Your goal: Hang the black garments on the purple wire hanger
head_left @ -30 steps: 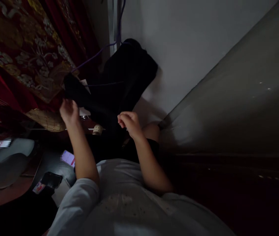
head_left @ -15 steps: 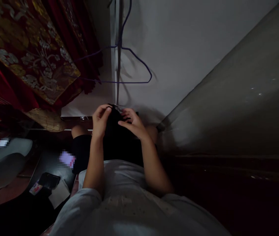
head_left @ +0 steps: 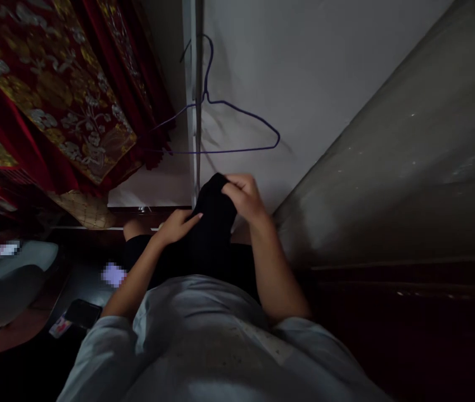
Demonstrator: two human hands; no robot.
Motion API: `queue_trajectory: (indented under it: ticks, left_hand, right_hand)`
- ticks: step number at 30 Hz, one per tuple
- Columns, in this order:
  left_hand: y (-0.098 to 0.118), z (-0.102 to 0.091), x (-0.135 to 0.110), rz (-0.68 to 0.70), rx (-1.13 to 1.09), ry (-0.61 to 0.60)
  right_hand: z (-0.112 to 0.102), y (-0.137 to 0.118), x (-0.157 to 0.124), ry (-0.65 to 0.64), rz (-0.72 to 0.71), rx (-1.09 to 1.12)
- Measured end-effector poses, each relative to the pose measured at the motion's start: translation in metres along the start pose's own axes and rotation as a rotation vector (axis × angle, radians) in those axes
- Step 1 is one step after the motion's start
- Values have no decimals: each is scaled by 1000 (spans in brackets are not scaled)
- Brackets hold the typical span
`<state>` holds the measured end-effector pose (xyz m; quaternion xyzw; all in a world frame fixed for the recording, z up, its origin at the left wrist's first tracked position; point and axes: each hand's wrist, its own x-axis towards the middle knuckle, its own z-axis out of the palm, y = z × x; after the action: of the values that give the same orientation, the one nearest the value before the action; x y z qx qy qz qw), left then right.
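A piece of black cloth [head_left: 212,215] rises from my lap; I cannot tell what garment it is. My right hand [head_left: 246,196] is closed, pinching the cloth's upper corner between thumb and fingers. Lower down on the opposite edge, my left hand [head_left: 176,224] grips the cloth, its thumb lying over the front and some fingertips hidden. Just above both hands hangs a thin purple wire hanger [head_left: 237,151] with nothing on its right arm. Its left end passes in front of or into red fabric; which one is unclear.
A narrow metal pole [head_left: 193,67] runs upright behind the hanger. Red cloth with gold and silver embroidery [head_left: 90,111] hangs at left. To the right slants a greyish, shiny panel [head_left: 388,167]. A black phone [head_left: 82,312] lies on a dark surface at lower left, near a grey seat [head_left: 19,279].
My right hand has moved up and right and closed on the cloth's top corner, lifting it. My left hand has slid lower along the cloth's edge. The whole hanger now shows.
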<state>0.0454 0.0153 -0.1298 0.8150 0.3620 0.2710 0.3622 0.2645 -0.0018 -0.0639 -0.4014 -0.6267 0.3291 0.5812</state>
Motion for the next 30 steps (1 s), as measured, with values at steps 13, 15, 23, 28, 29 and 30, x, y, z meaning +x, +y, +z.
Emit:
queue_trajectory:
  ticks: [13,15,23,28,29,30]
  left_hand:
    - [14,-93,-28,-140,601,-16]
    - [2,-101,-29,-279,671,-15]
    - [13,-143,47,122,363,332]
    - [52,-152,90,344,463,386]
    - [56,-153,94,356,487,356]
    - [59,-154,96,359,505,313]
  right_hand:
    - [-20,91,109,305,119,-327]
    - [-46,85,102,319,86,-388]
    - [-40,59,72,251,51,-467]
    - [-12,64,58,176,16,-435]
    - [-12,63,56,168,-17,-435]
    - [-15,61,55,175,-59,-442]
